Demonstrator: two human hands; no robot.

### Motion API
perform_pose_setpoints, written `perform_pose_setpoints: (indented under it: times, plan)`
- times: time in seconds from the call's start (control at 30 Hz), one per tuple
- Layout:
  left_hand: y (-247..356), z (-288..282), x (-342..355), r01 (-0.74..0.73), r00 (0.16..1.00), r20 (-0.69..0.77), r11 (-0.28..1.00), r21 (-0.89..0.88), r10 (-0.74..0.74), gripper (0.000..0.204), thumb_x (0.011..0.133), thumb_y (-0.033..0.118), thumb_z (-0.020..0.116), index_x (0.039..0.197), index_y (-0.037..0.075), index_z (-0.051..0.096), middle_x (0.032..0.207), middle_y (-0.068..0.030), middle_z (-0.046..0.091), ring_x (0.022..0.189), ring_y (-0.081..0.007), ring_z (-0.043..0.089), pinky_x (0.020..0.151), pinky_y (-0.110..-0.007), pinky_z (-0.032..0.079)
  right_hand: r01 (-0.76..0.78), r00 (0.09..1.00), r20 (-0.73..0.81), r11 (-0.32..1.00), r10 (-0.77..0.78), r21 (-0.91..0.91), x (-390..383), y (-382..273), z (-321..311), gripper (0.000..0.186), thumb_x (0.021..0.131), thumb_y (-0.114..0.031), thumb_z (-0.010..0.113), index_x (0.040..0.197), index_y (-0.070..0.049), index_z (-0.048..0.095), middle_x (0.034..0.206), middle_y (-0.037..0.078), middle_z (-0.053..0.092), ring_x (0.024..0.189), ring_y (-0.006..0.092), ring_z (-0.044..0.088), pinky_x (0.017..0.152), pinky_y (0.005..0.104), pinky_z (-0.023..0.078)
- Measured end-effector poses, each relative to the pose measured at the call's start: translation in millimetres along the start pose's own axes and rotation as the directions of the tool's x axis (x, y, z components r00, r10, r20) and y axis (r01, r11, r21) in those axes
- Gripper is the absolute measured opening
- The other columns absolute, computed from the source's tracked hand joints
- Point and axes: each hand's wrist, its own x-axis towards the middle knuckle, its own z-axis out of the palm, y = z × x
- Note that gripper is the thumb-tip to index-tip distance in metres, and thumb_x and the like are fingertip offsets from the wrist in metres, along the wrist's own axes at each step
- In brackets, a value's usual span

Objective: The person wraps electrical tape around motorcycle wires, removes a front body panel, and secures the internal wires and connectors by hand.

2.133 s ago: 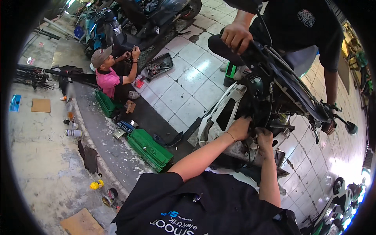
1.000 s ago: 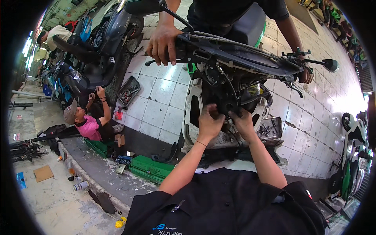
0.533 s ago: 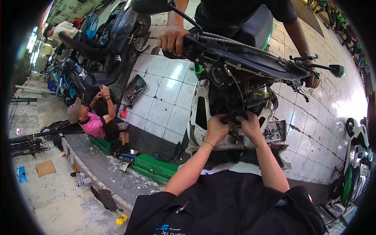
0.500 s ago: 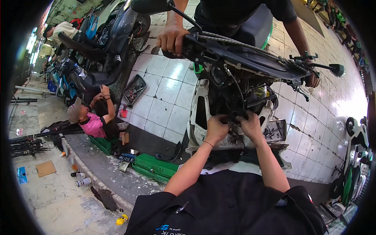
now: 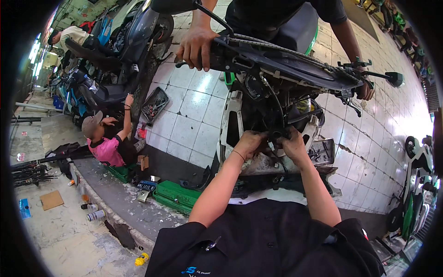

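Note:
The front of a partly stripped scooter point(image 5: 226, 134) stands before me, its pale inner frame and wiring bare. My left hand point(image 5: 250, 144) is closed in a pinch at the middle of this frame. Just beside it, my right hand point(image 5: 293, 146) is closed with thumb and fingers bent. Between them is a small black part point(image 5: 277, 134) with dark wiring; its exact kind is hard to make out. A small white connector point(image 5: 271, 145) hangs just below on a dark wire. A black cable point(image 5: 279, 104) comes down from the handlebar point(image 5: 258, 62) toward my hands.
Across the scooter, another person's hand point(image 5: 197, 48) rests on the handlebar. A metal tray point(image 5: 323, 152) lies right of the frame, a tool tray point(image 5: 155, 104) on the tiles. At left, a co-worker in a pink shirt point(image 5: 110, 150) sits near a green case point(image 5: 173, 196).
The other person's hand on the handlebar has loosened and spread its fingers. The white connector now shows below my fingers. The pink-shirted co-worker has raised an arm. My hands stay close together.

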Motion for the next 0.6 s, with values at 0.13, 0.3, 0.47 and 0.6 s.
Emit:
perform_pose_setpoints:
  times: [0.13,0.3,0.47,0.6]
  plan:
    - [-10,-6,18,-0.109,0.987,-0.050,0.855,0.508,0.155,0.032,0.093,0.021,0.062,0.090,-0.011,0.068,0.078,-0.0133,0.067,0.069,-0.0173,0.063,0.062,-0.034,0.051,0.076,0.997,0.045,0.980,-0.069,-0.184,-9,-29,0,0.030,0.080,-0.006,0.067,0.107,0.008,0.061,0.090,0.019,0.070,0.081,0.0241,0.068,0.073,0.0348,0.053]
    - [-10,3,8,-0.181,0.945,-0.119,0.793,0.582,0.303,0.038,0.087,0.028,0.062,0.087,-0.011,0.067,0.081,-0.0310,0.065,0.076,-0.0429,0.066,0.073,-0.044,0.050,0.291,0.951,0.028,0.859,-0.309,-0.420,-9,-18,-20,0.034,0.076,-0.013,0.071,0.103,0.007,0.062,0.094,0.029,0.067,0.094,0.0452,0.066,0.078,0.0443,0.053]
    - [-22,-18,12,-0.281,0.940,-0.089,0.895,0.347,0.329,0.037,0.090,0.026,0.062,0.088,-0.011,0.066,0.079,-0.0262,0.067,0.072,-0.0359,0.067,0.071,-0.042,0.051,0.247,0.961,0.043,0.783,-0.272,-0.571,-20,-34,-11,0.046,0.076,-0.011,0.073,0.117,0.004,0.058,0.099,0.029,0.067,0.097,0.0446,0.065,0.082,0.0450,0.053]
    - [-2,4,-8,-0.113,0.993,-0.019,0.993,-0.028,0.113,0.029,0.098,0.021,0.059,0.098,-0.007,0.065,0.084,-0.0094,0.066,0.068,-0.0167,0.064,0.061,-0.029,0.053,0.307,0.826,-0.071,0.553,-0.559,-0.775,-29,-32,-13,0.058,0.076,-0.012,0.074,0.127,0.002,0.050,0.107,0.029,0.065,0.099,0.0465,0.064,0.080,0.0450,0.054]
